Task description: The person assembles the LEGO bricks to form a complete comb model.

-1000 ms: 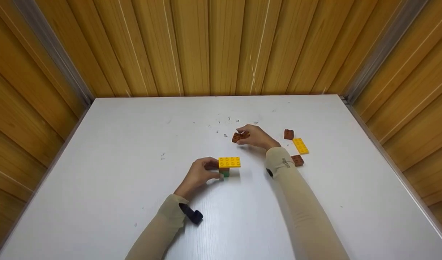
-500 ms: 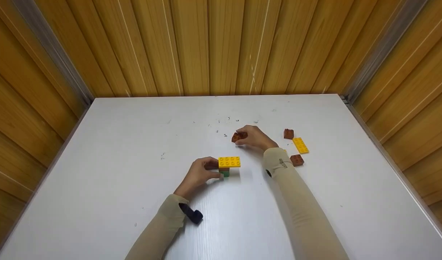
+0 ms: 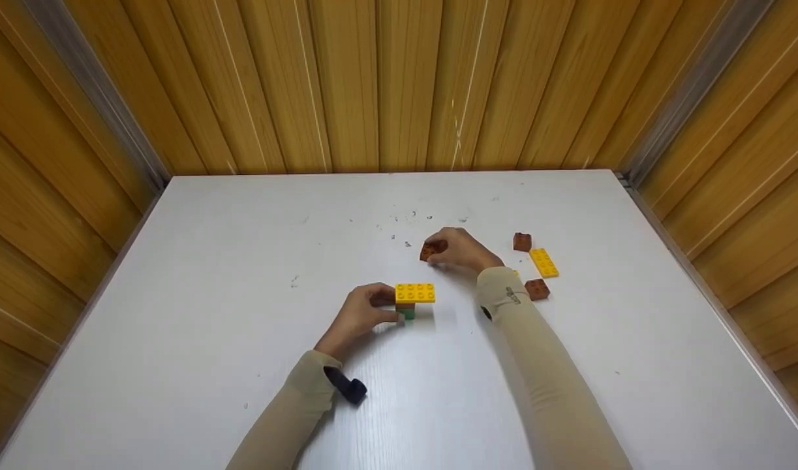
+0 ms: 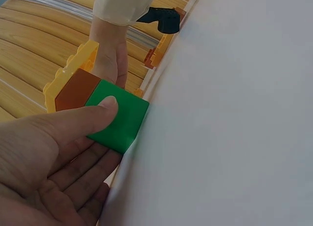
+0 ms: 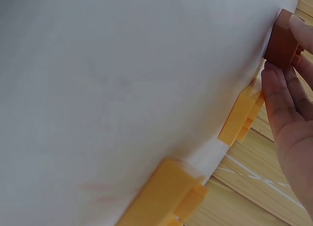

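Note:
My left hand grips a small stack of toy building bricks on the white table. Its base is a green brick, with a brown brick above it. On top lies a yellow plate that juts out to the right; my thumb presses the green side. Farther back, my right hand pinches another brown brick between thumb and fingers. In the right wrist view this brown brick is close to the table surface; whether it touches cannot be told.
At the right lie two loose brown bricks, with a yellow plate between them. A yellow piece peeks out behind my right sleeve. Wood-patterned panels rise behind the table.
My right hand and sleeve have shifted very slightly left, and the brown brick in the fingers has turned a little. A yellow piece behind the sleeve has come into sight. My left hand stays put.

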Demonstrator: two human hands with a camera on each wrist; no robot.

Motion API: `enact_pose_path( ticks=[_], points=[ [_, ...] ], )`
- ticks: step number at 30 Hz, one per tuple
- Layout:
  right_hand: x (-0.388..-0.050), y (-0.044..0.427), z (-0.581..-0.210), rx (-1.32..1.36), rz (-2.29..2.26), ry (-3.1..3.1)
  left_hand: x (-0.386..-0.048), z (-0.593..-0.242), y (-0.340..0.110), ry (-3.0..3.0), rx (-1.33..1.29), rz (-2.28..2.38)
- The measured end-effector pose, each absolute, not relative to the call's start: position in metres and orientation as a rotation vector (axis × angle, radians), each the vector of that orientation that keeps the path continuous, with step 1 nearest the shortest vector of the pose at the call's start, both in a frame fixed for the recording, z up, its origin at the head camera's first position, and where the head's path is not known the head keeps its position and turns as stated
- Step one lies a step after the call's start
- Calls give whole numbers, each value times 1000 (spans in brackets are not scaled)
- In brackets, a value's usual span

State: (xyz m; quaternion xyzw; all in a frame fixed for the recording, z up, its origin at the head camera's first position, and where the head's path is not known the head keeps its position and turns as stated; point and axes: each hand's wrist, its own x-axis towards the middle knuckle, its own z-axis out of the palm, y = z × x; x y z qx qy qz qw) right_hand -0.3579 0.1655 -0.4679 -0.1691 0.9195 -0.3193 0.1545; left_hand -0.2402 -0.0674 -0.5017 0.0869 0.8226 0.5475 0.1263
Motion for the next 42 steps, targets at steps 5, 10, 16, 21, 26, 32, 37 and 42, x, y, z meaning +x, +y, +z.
enact_pose_path(
  ticks=[5,10,16,21,26,32,37,42],
  points=[
    [-358,166,-467,-484,-928,2632,-241,-500,-68,2381,242,1581],
    [-358,167,-467,-486,-931,2631,-241,-499,-68,2364,238,1578],
    [-357,168,-466,-567,-894,2660,-241,-499,-69,2376,258,1561],
    [-356,169,-463,-583,-857,2662,-241,-499,-70,2377,246,1561],
    [-355,170,-461,-596,-813,2649,-242,-499,-71,2371,276,1575],
    [-356,175,-464,-632,-793,2642,-241,-501,-71,2363,259,1574],
    [-353,178,-464,-652,-814,2630,-241,-502,-71,2365,254,1567],
    [-352,179,-462,-692,-830,2624,-242,-500,-72,2356,262,1569]
  ],
)
